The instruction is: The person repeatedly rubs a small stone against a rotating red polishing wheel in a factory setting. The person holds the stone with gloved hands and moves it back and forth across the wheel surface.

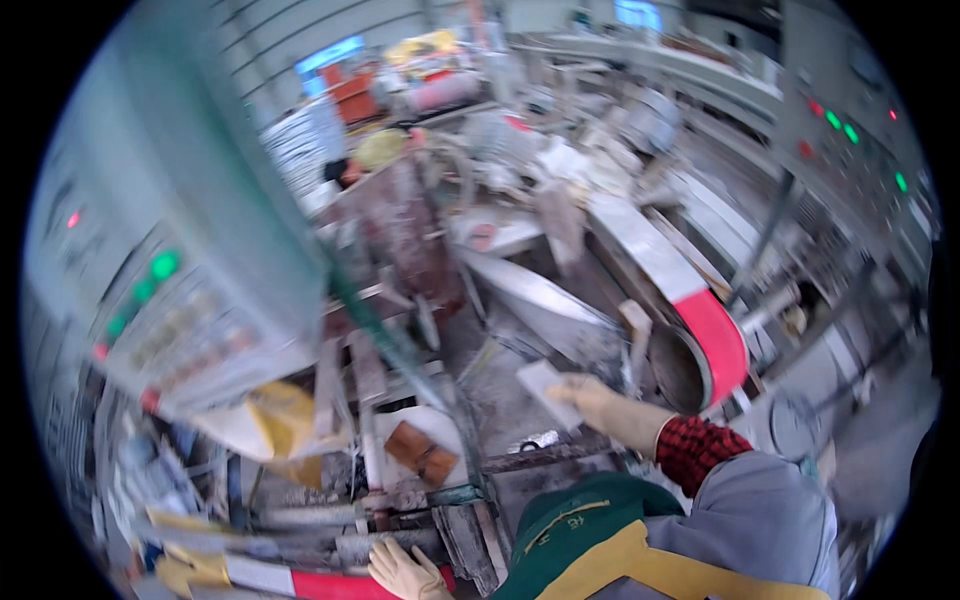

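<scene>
My right hand (592, 402), in a cream glove, reaches forward and grips a flat, pale rectangular piece (545, 388) by its near right side; motion blurs the piece, so I cannot tell what it is made of. My left hand (405, 572), gloved alike, is low in the view with its fingers stretched out. It lies at or against a red-and-white guard-like strip (330, 584); whether it bears weight there I cannot tell. Between the hands, a reddish-brown block (421, 453) lies on a pale surface beside a green metal bar (385, 340).
A large control cabinet (200, 230) with lit green and red buttons stands close at left. A white machine arm with a red rounded end (715, 345) is right of my right hand. Another lit panel (860, 130) stands far right. Clutter and scraps surround the machine.
</scene>
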The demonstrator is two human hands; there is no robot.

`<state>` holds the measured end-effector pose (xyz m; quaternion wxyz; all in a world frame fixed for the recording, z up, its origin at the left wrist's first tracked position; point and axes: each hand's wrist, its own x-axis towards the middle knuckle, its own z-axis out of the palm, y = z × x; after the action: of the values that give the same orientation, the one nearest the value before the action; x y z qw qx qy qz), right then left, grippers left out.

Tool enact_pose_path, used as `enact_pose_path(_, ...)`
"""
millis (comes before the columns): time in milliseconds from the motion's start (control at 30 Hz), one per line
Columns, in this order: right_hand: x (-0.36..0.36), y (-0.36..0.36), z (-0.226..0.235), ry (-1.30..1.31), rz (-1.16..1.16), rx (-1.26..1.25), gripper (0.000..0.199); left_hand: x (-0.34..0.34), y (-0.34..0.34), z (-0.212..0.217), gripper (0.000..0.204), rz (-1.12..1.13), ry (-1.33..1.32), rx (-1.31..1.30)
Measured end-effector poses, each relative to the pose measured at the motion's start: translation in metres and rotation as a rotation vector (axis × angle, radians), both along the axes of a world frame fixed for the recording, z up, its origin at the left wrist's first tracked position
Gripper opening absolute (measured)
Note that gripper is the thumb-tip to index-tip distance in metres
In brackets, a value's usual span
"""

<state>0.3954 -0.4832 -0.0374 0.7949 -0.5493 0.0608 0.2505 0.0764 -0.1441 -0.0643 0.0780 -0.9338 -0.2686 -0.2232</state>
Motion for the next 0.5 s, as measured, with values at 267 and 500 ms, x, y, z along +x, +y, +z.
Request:
enact_pose_path(267, 0.059, -0.216, -0.031, -0.232, -0.929, -0.018, 0.037, 0.027, -0.039, 0.017, 0.059, 0.075, 0.123, 0.078)
enact_pose_path(500, 0.100, -0.270, -0.043, -0.015, -1.198, -0.101, 0.053, 0.038, -0.035, -0.007, 0.052, 0.162, 0.078, 0.156)
